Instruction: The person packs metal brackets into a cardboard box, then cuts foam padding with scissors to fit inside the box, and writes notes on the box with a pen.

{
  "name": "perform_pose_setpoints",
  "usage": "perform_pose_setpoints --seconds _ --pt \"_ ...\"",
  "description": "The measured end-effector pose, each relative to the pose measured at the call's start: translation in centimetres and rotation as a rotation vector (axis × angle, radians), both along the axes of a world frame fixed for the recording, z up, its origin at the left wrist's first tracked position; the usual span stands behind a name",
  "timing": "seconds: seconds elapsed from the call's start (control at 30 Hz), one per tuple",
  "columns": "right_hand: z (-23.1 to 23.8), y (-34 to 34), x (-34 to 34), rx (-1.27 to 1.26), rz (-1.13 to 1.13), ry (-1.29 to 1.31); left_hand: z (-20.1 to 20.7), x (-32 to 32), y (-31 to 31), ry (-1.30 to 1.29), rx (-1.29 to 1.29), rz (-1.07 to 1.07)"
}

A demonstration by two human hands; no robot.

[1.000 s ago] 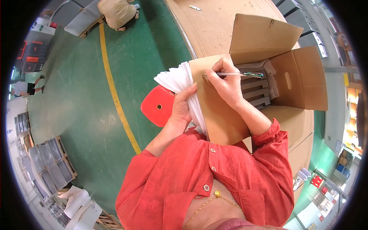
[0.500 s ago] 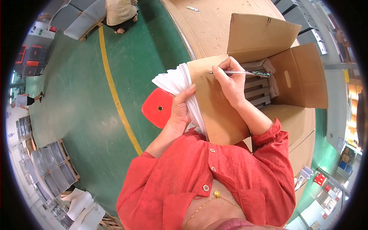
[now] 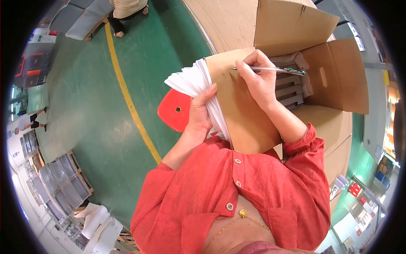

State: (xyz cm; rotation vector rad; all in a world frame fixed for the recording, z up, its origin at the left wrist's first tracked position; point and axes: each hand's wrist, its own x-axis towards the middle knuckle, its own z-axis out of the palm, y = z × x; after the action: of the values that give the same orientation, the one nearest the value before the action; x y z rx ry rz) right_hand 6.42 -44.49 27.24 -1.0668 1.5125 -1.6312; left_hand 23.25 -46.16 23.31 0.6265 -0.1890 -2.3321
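Observation:
My right hand (image 3: pixel 263 82) pinches a slim clear pen (image 3: pixel 292 70) whose tip rests on or just above a brown cardboard panel (image 3: pixel 243 114). Small faint marks show beside the tip. With my left hand (image 3: pixel 200 111), thumb on top, I grip the panel's left edge together with a bundle of thin white sheets (image 3: pixel 185 80) lying beneath it and fanning out. To the right, an open cardboard box (image 3: pixel 344 80) has its flaps up and a hand slot in one wall. Grey slatted pieces (image 3: pixel 288 91) and white padding (image 3: pixel 301 63) are inside. Whether the panel joins the box, I cannot tell.
A red stool (image 3: pixel 171 111) stands on the green floor, left of my left hand. The cardboard-covered table (image 3: pixel 230 21) extends beyond the box. At the top left, another person (image 3: pixel 127 8) is beside a grey stack on a pallet. Wrapped grey stacks (image 3: pixel 63 178) stand lower left.
My view has shifted slightly, and the panel and box sit a little higher in it. Both hands keep their grips, the pen still at the marks. The distant person at far left has changed stance.

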Motion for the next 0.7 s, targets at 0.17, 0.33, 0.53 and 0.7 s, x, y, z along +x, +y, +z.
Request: perform_pose_setpoints --seconds 0.17,0.33,0.53,0.7 --pt "-0.71 -0.02 -0.33 -0.004 0.042 0.019 -0.06 0.02 -0.02 -0.012 0.007 0.01" --pt "-0.29 -0.05 -0.03 0.021 0.077 0.054 -0.29 0.09 0.05 -0.028 0.042 0.026" --pt "-0.7 0.06 -0.35 0.014 0.083 0.098 -0.22 0.13 -0.06 -0.027 0.057 0.013" --pt "-0.41 0.08 -0.19 -0.014 0.057 0.085 -0.08 0.06 -0.05 -0.023 0.044 0.012"
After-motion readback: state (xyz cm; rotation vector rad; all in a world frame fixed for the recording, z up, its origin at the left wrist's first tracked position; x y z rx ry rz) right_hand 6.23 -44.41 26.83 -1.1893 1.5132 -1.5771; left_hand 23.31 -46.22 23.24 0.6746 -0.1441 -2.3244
